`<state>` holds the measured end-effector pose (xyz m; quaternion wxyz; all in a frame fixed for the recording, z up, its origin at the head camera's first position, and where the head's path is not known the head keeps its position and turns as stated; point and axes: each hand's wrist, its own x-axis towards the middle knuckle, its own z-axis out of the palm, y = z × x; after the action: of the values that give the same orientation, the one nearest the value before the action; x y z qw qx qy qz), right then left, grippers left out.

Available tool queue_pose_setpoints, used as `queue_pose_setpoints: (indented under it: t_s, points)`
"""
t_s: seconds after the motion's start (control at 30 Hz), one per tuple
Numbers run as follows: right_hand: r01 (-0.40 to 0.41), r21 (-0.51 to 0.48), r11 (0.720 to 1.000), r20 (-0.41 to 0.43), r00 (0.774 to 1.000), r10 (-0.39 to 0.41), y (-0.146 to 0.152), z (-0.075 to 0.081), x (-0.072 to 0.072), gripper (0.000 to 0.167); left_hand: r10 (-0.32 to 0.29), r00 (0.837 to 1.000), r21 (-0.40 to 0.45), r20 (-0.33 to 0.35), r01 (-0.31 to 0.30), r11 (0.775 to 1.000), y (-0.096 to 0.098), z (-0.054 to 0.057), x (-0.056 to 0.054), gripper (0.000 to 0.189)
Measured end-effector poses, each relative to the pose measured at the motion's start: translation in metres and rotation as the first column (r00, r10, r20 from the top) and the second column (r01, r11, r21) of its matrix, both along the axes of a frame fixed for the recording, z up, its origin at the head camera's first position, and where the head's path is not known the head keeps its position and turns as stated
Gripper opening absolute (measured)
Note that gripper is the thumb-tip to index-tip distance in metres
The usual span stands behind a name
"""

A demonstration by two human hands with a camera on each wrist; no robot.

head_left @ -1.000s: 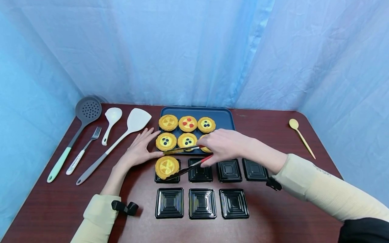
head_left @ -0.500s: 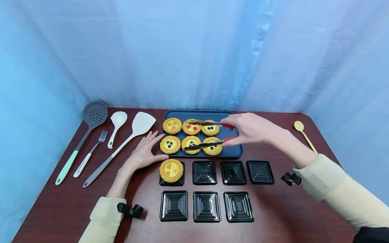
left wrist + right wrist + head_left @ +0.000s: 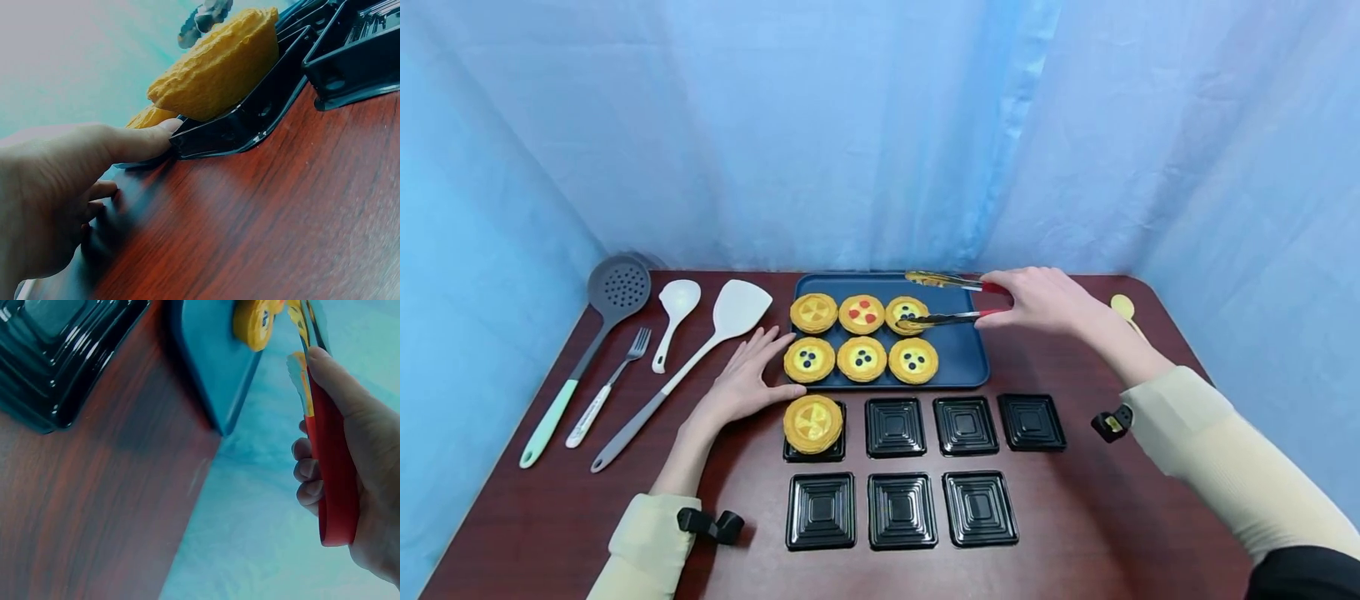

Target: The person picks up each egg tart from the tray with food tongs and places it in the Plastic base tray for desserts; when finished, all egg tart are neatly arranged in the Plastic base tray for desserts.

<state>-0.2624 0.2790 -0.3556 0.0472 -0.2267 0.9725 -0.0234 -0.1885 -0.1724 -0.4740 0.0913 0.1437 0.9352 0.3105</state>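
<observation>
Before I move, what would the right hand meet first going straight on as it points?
Likely the back-row tart with dark berries: in the head view the lower arm of the tongs in the right hand overlaps it, though height is unclear.

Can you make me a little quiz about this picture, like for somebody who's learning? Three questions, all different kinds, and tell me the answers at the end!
1. Counting: How many tarts are on the blue tray?

2. Pick one: What is the right hand holding?
A) a white ladle
B) red-handled tongs
C) a spatula

3. True or false: The fork and the yellow spoon lie on the same side of the blue tray.

Key:
1. Six, in two rows of three.
2. B.
3. False: in the head view, the fork is left of the tray and the yellow spoon is right of it.
</observation>
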Motion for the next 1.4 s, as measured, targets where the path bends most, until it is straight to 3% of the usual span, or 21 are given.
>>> queue_pose_setpoints:
  t_s: [0.33, 1.4]
  points:
    - [0.000, 0.048, 0.999, 0.022, 1.000, -0.001, -0.003, -0.010, -0.012, 0.073, 0.007, 1.000, 0.004, 0.000, -0.007, 1.000, -0.005, 0.003, 0.006, 0.093]
    - [-0.021, 0.075, 0.997, -0.020, 1.000, 0.023, 0.002, -0.023, -0.005, 0.068, -0.005, 1.000, 0.001, 0.002, 0.005, 1.000, -0.003, 0.004, 0.001, 0.093]
